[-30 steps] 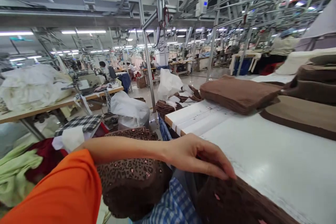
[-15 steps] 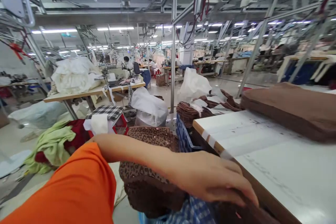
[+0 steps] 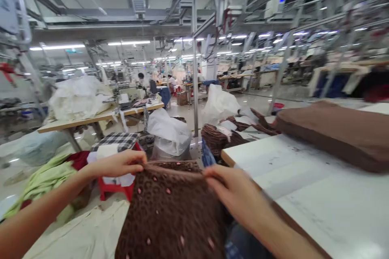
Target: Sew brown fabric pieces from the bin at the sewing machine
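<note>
I hold up a brown leopard-print fabric piece (image 3: 173, 214) with pink spots, stretched between both hands. My left hand (image 3: 120, 164) pinches its top left corner. My right hand (image 3: 235, 192) grips its top right edge, next to the near corner of the white work table (image 3: 304, 186). The fabric hangs down in front of me and hides what lies below it.
A stack of plain brown fabric (image 3: 337, 131) lies on the table at the right. A blue crate of brown pieces (image 3: 217, 139) and white bags (image 3: 170, 129) stand beyond. A red stool with checked cloth (image 3: 117, 145) and green fabric (image 3: 45, 178) are at the left.
My left hand has lifted off the fabric pile by the table edge. Both hands now hold one leopard-print piece raised and spread; the right hand has come into view.
</note>
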Demonstrator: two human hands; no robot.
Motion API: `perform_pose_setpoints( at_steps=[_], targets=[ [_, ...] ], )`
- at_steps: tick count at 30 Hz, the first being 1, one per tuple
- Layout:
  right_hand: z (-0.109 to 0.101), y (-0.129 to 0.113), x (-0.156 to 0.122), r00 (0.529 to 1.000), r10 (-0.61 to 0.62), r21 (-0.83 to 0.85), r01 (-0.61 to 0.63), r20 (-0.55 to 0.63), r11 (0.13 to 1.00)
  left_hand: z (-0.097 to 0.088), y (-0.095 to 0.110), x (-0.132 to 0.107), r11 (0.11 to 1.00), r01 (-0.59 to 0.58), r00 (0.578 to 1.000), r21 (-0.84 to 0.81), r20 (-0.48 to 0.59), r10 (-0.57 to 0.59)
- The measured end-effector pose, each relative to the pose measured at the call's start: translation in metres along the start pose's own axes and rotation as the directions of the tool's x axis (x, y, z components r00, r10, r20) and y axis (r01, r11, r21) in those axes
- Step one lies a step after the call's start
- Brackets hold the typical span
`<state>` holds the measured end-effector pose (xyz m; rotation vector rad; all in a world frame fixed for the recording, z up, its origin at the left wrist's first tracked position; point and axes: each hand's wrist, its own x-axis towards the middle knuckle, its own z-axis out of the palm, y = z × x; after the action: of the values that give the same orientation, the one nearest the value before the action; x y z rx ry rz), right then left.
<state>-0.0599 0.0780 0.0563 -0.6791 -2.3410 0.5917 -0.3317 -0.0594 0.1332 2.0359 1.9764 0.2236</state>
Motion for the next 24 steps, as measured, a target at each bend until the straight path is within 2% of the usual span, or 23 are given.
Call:
perform_pose_setpoints(
  at_steps=[2, 4, 5, 6, 8, 9, 11, 12, 14, 16, 18, 20, 22, 24],
  targets=[
    [0.016, 0.003, 0.025, 0.996, 0.085, -0.004, -0.085, -0.039, 0.996, 0.015, -0.023, 0.016, 0.993, 0.026, 0.987, 0.117, -0.163, -0.007],
    [0.021, 0.017, 0.037, 0.981, 0.162, -0.019, -0.165, -0.111, 0.986, 0.036, -0.039, 0.038, 0.981, -0.013, 0.964, 0.194, -0.259, 0.064],
    [0.016, 0.028, 0.036, 0.977, 0.165, -0.027, -0.170, -0.136, 0.985, 0.047, -0.042, 0.051, 0.970, -0.042, 0.939, 0.240, -0.322, 0.120],
    [0.005, 0.040, 0.030, 0.974, 0.161, -0.042, -0.169, -0.162, 0.985, 0.058, -0.040, 0.065, 0.929, -0.113, 0.886, 0.353, -0.387, 0.254],
    [-0.030, 0.066, 0.006, 0.961, 0.159, -0.091, -0.184, -0.226, 0.979, 0.074, -0.019, 0.095, 0.839, -0.260, 0.807, 0.478, -0.370, 0.460],
    [-0.054, 0.081, -0.010, 0.945, 0.182, -0.125, -0.223, -0.272, 0.967, 0.079, 0.001, 0.112, 0.813, -0.332, 0.786, 0.478, -0.337, 0.519],
    [-0.109, 0.112, -0.038, 0.867, 0.293, -0.191, -0.393, -0.403, 0.900, 0.083, 0.057, 0.150, 0.793, -0.474, 0.742, 0.382, -0.311, 0.594],
    [-0.137, 0.129, -0.050, 0.802, 0.358, -0.214, -0.501, -0.478, 0.839, 0.084, 0.089, 0.173, 0.754, -0.578, 0.724, 0.311, -0.230, 0.650],
    [-0.186, 0.165, -0.066, 0.664, 0.469, -0.245, -0.694, -0.583, 0.677, 0.085, 0.157, 0.226, 0.696, -0.668, 0.669, 0.264, -0.196, 0.717],
    [-0.222, 0.197, -0.076, 0.533, 0.550, -0.250, -0.824, -0.643, 0.508, 0.089, 0.221, 0.282, 0.648, -0.725, 0.626, 0.233, -0.168, 0.762],
    [-0.244, 0.222, -0.082, 0.440, 0.623, -0.243, -0.893, -0.646, 0.379, 0.095, 0.275, 0.334, 0.622, -0.756, 0.602, 0.204, -0.159, 0.783],
    [-0.254, 0.238, -0.088, 0.369, 0.698, -0.230, -0.929, -0.614, 0.289, 0.101, 0.315, 0.376, 0.647, -0.742, 0.624, 0.178, -0.171, 0.763],
    [-0.256, 0.245, -0.092, 0.312, 0.752, -0.214, -0.950, -0.581, 0.228, 0.105, 0.337, 0.406, 0.685, -0.714, 0.668, 0.148, -0.148, 0.729],
    [-0.256, 0.247, -0.094, 0.279, 0.772, -0.200, -0.960, -0.572, 0.199, 0.106, 0.345, 0.423, 0.719, -0.685, 0.713, 0.113, -0.096, 0.694]
  ],
)
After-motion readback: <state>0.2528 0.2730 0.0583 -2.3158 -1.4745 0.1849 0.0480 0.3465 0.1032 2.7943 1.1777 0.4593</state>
